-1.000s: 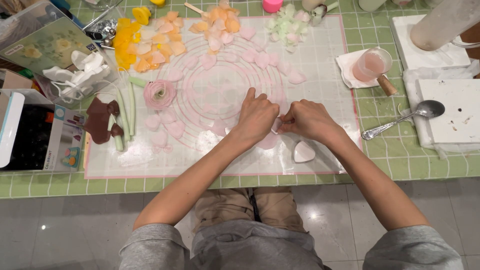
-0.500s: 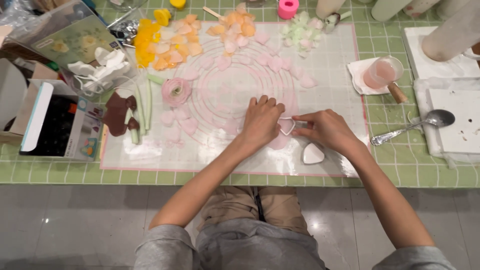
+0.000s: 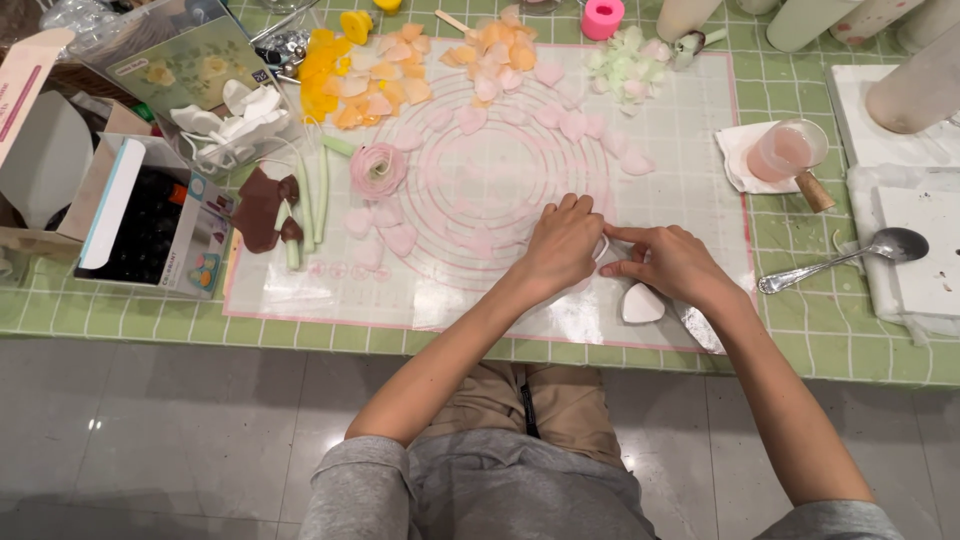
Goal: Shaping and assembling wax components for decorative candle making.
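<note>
Both of my hands meet at the near right part of a translucent mat (image 3: 690, 170) printed with pink rings. My left hand (image 3: 562, 245) presses down beside a small white petal cutter (image 3: 601, 249). My right hand (image 3: 668, 262) pinches that cutter from the right, forefinger stretched along it. A white petal-shaped piece (image 3: 641, 303) lies just below my right hand. Pale pink petals (image 3: 399, 238) lie scattered over the mat, and a finished pink flower (image 3: 377, 169) sits to the left. Whether a petal lies under the cutter is hidden.
Yellow and orange petals (image 3: 345, 80) and pale green petals (image 3: 626, 68) lie along the far edge. Green stems (image 3: 321, 182) and brown pieces (image 3: 260, 205) sit left. Open boxes (image 3: 140, 225) stand far left. A pink cup (image 3: 785, 150), a spoon (image 3: 850, 260) and white blocks (image 3: 925, 255) are right.
My hands stay together on the cutter. The view has shifted so that the table sits further right and lower in the picture; the left fingers have closed over the cutter a little more.
</note>
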